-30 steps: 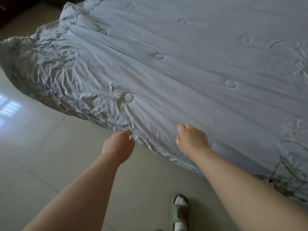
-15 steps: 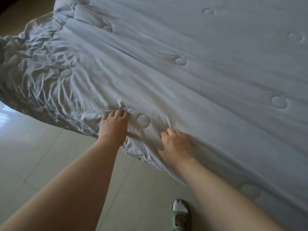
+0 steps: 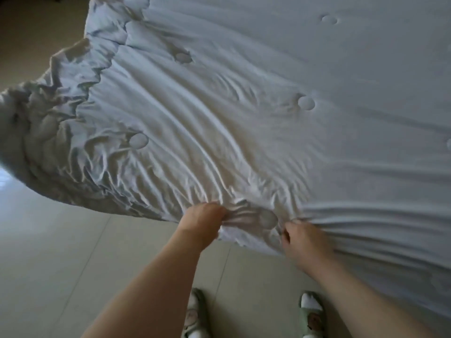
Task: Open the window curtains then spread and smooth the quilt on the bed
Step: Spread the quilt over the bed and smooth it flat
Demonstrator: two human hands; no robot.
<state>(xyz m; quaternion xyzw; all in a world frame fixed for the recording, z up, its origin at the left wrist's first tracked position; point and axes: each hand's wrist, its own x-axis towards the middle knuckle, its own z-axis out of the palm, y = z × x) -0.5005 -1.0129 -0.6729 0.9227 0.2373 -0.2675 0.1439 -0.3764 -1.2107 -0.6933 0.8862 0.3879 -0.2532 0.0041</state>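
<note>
Quilt (image 3: 244,132) edge bunched in left grip (image 3: 203,222); right grip (image 3: 305,243) seemingly pinching it.

— What sort of place are you standing in?

— You're in a bedroom of a home. In front of you a pale grey-white padded quilt (image 3: 244,106) with round stitched dimples lies spread wide over a raised, bed-sized surface, its crumpled edge hanging down towards the floor.

— And underfoot?

— Glossy beige floor tiles (image 3: 61,252), with a bright patch of daylight (image 3: 3,179) mirrored on them at your left. You're wearing soft pale green house slippers (image 3: 313,313) over white socks (image 3: 308,301). That's indoor footwear, which fits a private home rather than a shop or workplace.
</note>
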